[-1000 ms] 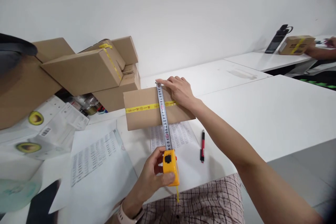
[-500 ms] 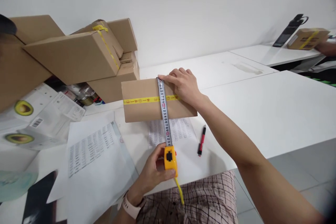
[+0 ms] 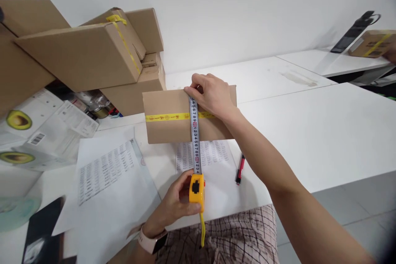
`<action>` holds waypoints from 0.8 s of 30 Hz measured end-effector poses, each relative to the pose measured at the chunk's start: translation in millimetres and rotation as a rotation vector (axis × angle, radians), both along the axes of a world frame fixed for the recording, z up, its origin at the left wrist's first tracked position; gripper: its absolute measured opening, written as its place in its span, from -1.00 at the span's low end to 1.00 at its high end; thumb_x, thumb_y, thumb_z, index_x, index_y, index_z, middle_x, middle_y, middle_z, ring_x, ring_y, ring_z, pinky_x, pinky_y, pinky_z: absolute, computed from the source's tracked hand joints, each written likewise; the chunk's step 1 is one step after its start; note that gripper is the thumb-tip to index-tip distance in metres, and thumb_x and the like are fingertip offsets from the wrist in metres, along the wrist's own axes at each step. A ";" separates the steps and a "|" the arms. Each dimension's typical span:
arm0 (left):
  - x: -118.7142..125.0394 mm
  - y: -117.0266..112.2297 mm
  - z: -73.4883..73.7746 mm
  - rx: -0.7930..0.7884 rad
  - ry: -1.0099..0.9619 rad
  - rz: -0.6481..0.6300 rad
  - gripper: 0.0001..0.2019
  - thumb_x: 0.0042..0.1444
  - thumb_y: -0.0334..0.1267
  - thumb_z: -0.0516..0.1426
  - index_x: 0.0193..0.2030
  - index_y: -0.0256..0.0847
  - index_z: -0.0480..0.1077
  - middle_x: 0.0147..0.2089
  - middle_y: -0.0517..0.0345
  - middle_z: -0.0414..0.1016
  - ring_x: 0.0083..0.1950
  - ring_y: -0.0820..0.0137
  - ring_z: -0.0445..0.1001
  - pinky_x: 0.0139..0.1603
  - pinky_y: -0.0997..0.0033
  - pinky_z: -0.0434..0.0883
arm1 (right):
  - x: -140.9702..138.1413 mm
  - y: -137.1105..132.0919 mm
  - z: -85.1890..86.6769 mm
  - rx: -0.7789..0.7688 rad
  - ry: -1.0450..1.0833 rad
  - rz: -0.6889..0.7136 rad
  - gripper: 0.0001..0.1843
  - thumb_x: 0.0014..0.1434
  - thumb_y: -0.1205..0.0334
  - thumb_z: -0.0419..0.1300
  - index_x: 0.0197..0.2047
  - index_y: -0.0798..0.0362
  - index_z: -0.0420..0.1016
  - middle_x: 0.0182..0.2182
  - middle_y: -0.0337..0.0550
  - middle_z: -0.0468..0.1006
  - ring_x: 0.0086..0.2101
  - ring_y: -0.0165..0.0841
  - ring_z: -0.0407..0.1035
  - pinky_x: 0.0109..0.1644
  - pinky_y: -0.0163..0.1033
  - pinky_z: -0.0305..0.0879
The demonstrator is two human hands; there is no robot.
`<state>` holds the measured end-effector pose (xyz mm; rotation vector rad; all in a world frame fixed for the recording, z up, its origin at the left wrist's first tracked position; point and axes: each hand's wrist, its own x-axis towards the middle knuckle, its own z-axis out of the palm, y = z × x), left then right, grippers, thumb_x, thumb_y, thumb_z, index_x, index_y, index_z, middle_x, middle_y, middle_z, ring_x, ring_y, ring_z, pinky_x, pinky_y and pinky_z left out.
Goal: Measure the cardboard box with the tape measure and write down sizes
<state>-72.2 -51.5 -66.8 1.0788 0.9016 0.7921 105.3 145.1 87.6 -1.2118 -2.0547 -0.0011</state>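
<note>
A yellow tape measure [image 3: 196,192] is gripped by its case in my left hand [image 3: 173,204], near the table's front edge. Its steel blade [image 3: 195,136] runs away from me across a brown cardboard box [image 3: 167,132] that has a yellow printed tape band. At the box's far edge, the curled fingers and thumb of my right hand [image 3: 213,93] press the blade's end, hiding its tip. Beneath the box's near side lies a printed sheet [image 3: 216,189]. A red and black pen [image 3: 240,170] rests beside it, partly behind my right forearm.
Stacked cardboard boxes [image 3: 83,55] rise at the left against the wall. White cartons with avocado pictures [image 3: 43,132] and more printed papers [image 3: 102,198] lie nearer. Far right, a dark bottle [image 3: 352,33] stands beside a small taped box [image 3: 369,44], which another person's hand [image 3: 391,53] touches.
My right hand has gone from extended fingers at the blade's end to a curled pinch there. The tape measure's case has shifted slightly left in the view, which has turned a little.
</note>
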 end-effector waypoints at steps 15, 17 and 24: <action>-5.6 -0.3 -3.1 -0.015 0.004 -0.029 -0.19 -0.05 -0.06 0.43 0.35 -0.04 0.27 0.21 -0.04 0.43 0.18 0.09 0.41 0.20 0.04 0.37 | 3.9 6.2 1.0 -0.040 0.064 0.045 -0.70 0.36 -0.01 0.07 -0.24 -0.01 0.49 -0.36 -0.14 0.52 -0.21 -0.20 0.36 -0.14 -0.14 0.18; -6.7 -1.8 -4.8 -0.011 0.003 -0.020 -0.18 -0.05 -0.07 0.43 0.36 -0.04 0.27 0.23 -0.05 0.43 0.19 0.08 0.42 0.22 0.04 0.38 | 4.7 6.0 0.6 -0.033 0.063 0.029 -0.61 0.38 -0.08 0.03 -0.28 0.01 0.48 -0.41 -0.15 0.47 -0.22 -0.21 0.36 -0.14 -0.15 0.17; -9.4 -20.6 -10.5 0.027 0.074 -0.006 -0.17 -0.06 -0.13 0.44 0.36 -0.07 0.26 0.27 -0.11 0.42 0.23 0.05 0.42 0.24 0.09 0.38 | 4.9 -5.5 -8.4 -0.017 0.034 0.018 -0.18 0.40 -0.33 -0.43 -0.33 0.05 0.44 -0.47 -0.14 0.35 -0.22 -0.23 0.39 -0.11 -0.15 0.15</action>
